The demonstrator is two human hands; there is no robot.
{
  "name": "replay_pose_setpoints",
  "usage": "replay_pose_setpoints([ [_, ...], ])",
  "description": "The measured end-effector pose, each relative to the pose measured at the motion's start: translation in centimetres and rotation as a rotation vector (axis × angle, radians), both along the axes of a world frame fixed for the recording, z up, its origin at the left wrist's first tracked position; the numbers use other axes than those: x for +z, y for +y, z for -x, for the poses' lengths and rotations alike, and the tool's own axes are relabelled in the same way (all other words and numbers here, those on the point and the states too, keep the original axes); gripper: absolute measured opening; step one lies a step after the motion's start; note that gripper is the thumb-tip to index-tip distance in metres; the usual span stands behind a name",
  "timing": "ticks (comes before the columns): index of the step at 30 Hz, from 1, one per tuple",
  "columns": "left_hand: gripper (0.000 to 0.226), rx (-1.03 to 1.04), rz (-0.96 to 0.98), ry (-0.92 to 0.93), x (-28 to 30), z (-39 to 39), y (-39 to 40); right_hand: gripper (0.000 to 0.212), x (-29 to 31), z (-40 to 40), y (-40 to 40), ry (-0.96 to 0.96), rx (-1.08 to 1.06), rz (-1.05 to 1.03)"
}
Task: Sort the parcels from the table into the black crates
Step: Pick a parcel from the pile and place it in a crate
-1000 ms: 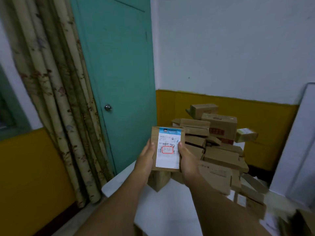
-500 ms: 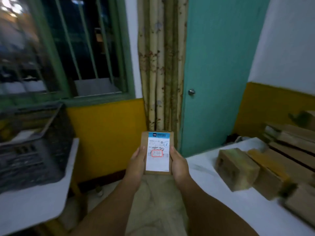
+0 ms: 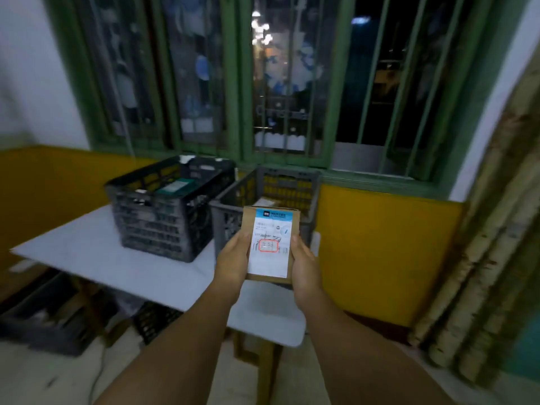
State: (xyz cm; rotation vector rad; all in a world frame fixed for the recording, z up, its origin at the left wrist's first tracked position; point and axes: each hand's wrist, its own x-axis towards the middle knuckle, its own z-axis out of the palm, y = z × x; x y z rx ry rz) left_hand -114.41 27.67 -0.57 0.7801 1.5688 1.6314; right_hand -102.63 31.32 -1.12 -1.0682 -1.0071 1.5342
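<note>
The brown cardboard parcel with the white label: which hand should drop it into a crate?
Probably the right hand. It grips the brown cardboard parcel on the side toward the grey plastic crate just behind. The left hand sits nearer the black plastic crate.

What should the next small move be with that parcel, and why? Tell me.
Probably carry the parcel forward over the right crate and lower it in. Left hand and right hand hold it by its sides, label up, just in front of that crate's open top.
</note>
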Motion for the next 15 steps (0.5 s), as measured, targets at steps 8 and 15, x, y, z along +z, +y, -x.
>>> replay_pose_setpoints([
  [8,0.030,0.278,-0.016,-0.031,-0.7,15.3,0.1,0.024,-0.9,17.4,3.7,0.078,0.250,0.011],
  [15,0.031,0.396,-0.071,0.022,1.6,25.5,5.2,0.020,1.4,29.1,10.6,0.143,0.417,-0.057],
])
